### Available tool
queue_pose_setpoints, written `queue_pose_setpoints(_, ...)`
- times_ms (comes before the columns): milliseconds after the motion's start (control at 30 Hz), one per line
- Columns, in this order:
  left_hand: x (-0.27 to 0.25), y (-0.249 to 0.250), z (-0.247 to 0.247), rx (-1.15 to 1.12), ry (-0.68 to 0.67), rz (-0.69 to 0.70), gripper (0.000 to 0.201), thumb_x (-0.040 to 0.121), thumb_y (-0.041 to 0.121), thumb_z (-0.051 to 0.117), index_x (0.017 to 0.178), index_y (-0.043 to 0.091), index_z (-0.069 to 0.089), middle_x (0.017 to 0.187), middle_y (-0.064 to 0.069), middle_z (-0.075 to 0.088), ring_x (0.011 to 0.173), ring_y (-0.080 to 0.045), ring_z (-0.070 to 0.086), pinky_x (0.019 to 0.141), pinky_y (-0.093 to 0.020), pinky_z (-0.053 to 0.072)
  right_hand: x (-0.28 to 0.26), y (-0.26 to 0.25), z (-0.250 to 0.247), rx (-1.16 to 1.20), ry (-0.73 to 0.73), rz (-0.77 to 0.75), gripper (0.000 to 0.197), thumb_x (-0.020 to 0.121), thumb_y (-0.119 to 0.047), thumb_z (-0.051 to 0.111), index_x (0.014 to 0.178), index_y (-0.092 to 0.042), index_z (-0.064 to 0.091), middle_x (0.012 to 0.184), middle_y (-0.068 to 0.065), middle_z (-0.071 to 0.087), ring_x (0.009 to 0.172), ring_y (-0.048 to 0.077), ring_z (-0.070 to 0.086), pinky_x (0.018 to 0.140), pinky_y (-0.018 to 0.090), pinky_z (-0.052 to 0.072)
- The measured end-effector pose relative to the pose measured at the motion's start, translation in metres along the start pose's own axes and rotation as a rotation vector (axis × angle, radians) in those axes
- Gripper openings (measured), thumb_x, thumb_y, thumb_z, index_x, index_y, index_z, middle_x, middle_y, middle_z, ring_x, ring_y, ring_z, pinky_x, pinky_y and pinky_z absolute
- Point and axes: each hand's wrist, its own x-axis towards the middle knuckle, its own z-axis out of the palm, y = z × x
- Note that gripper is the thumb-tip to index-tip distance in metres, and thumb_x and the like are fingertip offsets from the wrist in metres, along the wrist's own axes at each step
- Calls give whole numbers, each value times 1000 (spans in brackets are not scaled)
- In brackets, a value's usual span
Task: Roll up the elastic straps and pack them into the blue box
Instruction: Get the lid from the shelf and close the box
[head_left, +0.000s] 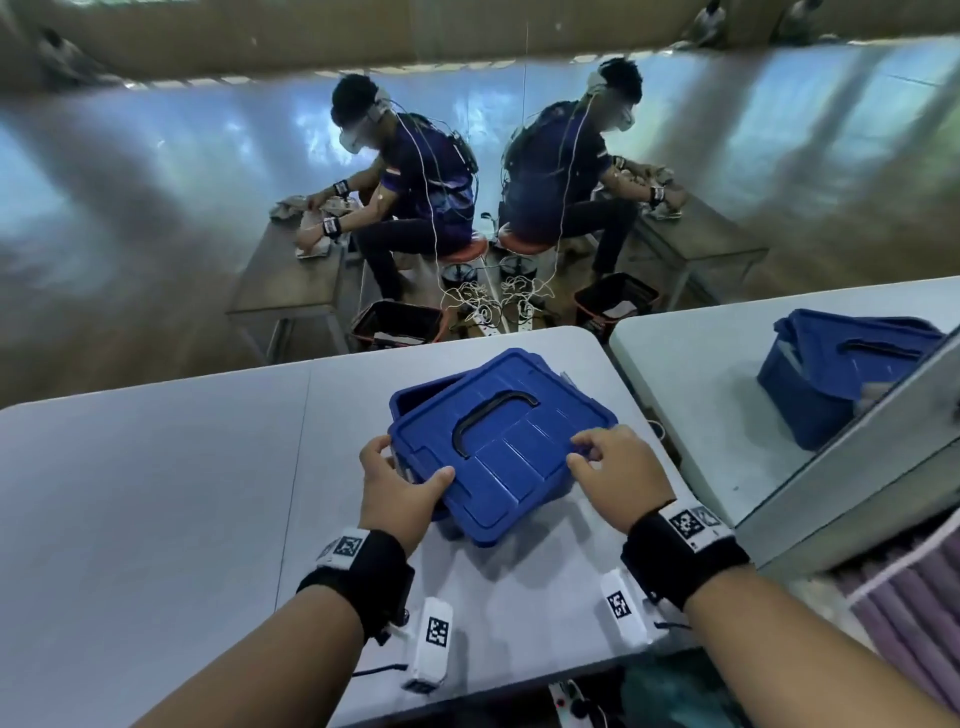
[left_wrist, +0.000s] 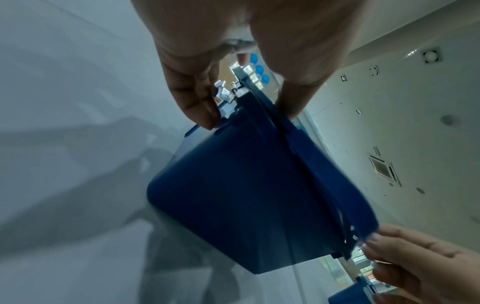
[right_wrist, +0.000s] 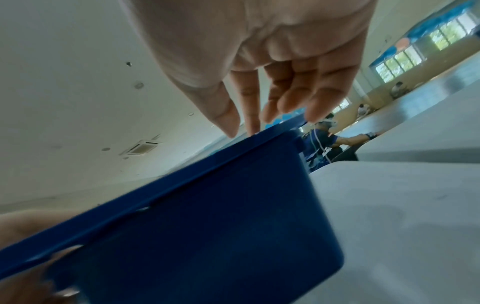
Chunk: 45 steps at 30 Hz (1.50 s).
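The blue box (head_left: 415, 397) stands on the white table (head_left: 156, 519), with its blue lid (head_left: 519, 452) lying askew on top, so the far-left corner stays uncovered. A black handle sits in the lid. My left hand (head_left: 410, 462) grips the lid's near-left corner, thumb on top and fingers round the edge. My right hand (head_left: 584, 451) rests its fingertips on the lid's right edge. The left wrist view shows the box wall (left_wrist: 233, 195) and the lid rim (left_wrist: 324, 164). In the right wrist view, nearly straight fingers (right_wrist: 314, 111) touch the lid's edge (right_wrist: 182, 181). No straps are visible.
A mirror panel at the right shows another blue box (head_left: 841, 374). Its frame (head_left: 841, 488) runs along the table's right side. A purple ribbed object (head_left: 914, 597) lies at the lower right. Beyond the table, people sit at work tables.
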Motion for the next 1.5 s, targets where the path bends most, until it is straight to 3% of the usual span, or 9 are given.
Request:
queue_pose_setpoints(200, 5, 1, -2, 124, 51, -5, 70, 82, 43, 79, 136, 26, 37, 134, -5, 51, 116, -25, 58, 102, -48, 51, 41, 28, -23, -8, -75, 34, 33, 87, -25, 67, 119, -27, 69, 143, 5, 48, 131, 24, 46, 111, 32, 33)
queue_pose_setpoints(433, 19, 5, -8, 167, 71, 17, 54, 92, 47, 63, 140, 27, 51, 139, -6, 51, 126, -24, 53, 105, -42, 47, 45, 37, -21, -34, -46, -23, 30, 90, -34, 66, 118, -24, 70, 110, 2, 66, 90, 16, 56, 85, 26, 43)
queue_pose_setpoints(567, 18, 6, -10, 78, -7, 43, 35, 93, 32, 68, 126, 39, 56, 116, 8, 58, 122, -23, 55, 96, -57, 54, 40, 33, -18, -83, -31, -23, 32, 94, -37, 61, 122, -22, 67, 110, 7, 63, 97, 23, 58, 91, 32, 46)
queue_pose_setpoints(733, 20, 5, -10, 144, -32, 59, 56, 92, 32, 67, 145, 30, 49, 128, 0, 58, 121, -21, 56, 96, -52, 56, 33, 22, -8, -122, -32, -44, 31, 98, -34, 54, 124, -22, 66, 107, 9, 59, 99, 26, 59, 90, 33, 46)
queue_pose_setpoints(1000, 36, 1, -13, 146, -21, -73, 42, 100, 32, 54, 142, 34, 51, 103, -2, 73, 95, -22, 72, 85, -49, 62, 40, 21, -10, -36, -79, 26, 23, 96, -18, 52, 110, -26, 69, 104, 5, 69, 98, 25, 62, 84, 29, 47)
queue_pose_setpoints(1167, 42, 3, -12, 128, 11, -124, 53, 97, 29, 61, 145, 23, 41, 100, 1, 67, 97, -22, 69, 90, -48, 59, 52, 21, -7, 328, -136, 267, 49, 92, -9, 61, 139, -16, 47, 127, 12, 59, 106, 28, 62, 92, 43, 54)
queue_pose_setpoints(1267, 42, 2, -14, 129, 36, -118, 52, 96, 25, 61, 145, 21, 42, 100, 0, 67, 95, -19, 68, 90, -41, 58, 55, 13, -4, 583, -223, 360, 56, 95, 4, 52, 145, -17, 38, 125, 16, 59, 103, 33, 63, 76, 51, 61)
queue_pose_setpoints(1400, 38, 4, -25, 144, 111, -87, 52, 94, 26, 66, 141, 22, 44, 104, 1, 66, 91, -13, 65, 79, -30, 55, 49, 5, 3, 549, -154, 308, 58, 91, 4, 52, 141, -22, 40, 116, 8, 62, 97, 27, 66, 66, 45, 63)
queue_pose_setpoints(1500, 38, 6, -36, 160, 156, -81, 53, 91, 23, 71, 138, 23, 47, 107, 0, 65, 97, -19, 65, 87, -37, 57, 41, -2, 14, 553, -117, 293, 54, 90, 4, 52, 136, -22, 43, 114, 9, 64, 94, 27, 68, 66, 44, 63)
